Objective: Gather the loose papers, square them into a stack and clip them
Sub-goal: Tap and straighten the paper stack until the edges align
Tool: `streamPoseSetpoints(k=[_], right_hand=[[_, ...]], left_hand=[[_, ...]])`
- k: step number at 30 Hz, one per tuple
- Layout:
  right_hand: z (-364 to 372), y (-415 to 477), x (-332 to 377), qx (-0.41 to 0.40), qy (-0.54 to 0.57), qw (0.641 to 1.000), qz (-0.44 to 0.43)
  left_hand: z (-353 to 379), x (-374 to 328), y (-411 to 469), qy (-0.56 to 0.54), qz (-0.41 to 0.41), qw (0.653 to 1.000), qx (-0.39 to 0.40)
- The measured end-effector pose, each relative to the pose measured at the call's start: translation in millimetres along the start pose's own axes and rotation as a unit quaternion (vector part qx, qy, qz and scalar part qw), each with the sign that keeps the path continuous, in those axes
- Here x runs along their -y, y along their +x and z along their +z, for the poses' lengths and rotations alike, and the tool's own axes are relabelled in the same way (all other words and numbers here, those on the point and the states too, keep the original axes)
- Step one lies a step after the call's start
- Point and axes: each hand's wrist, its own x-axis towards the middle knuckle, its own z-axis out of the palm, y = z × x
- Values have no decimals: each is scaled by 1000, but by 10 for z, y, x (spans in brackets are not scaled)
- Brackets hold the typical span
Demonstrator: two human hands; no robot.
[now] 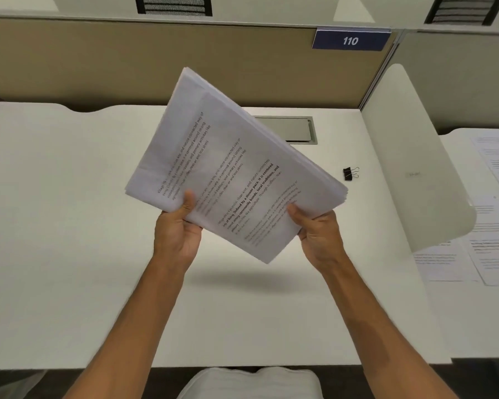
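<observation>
A bundle of printed white papers hangs tilted in the air above the white desk, its sheets fanned out of line at the edges. My left hand grips the bundle's lower left edge with the thumb on top. My right hand grips the lower right edge the same way. A black binder clip lies on the desk to the right of the papers, apart from both hands.
A metal cable hatch sits in the desk behind the papers. A white side divider stands on the right; beyond it more printed sheets lie on the neighbouring desk. A tan partition with a "110" sign closes the back.
</observation>
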Motion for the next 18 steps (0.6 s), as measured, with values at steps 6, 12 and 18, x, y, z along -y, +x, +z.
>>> streamPoseSetpoints(k=[6, 12, 18], right_hand=[[-190, 92, 228, 13, -106, 992, -61], [-316, 123, 377, 26, -191, 979, -59], [-317, 134, 180, 22, -223, 974, -33]], left_hand=[[-252, -183, 22, 131, 24, 991, -28], [-397, -434, 107, 413, 4, 910, 35], [-448, -251, 183, 419, 26, 907, 20]])
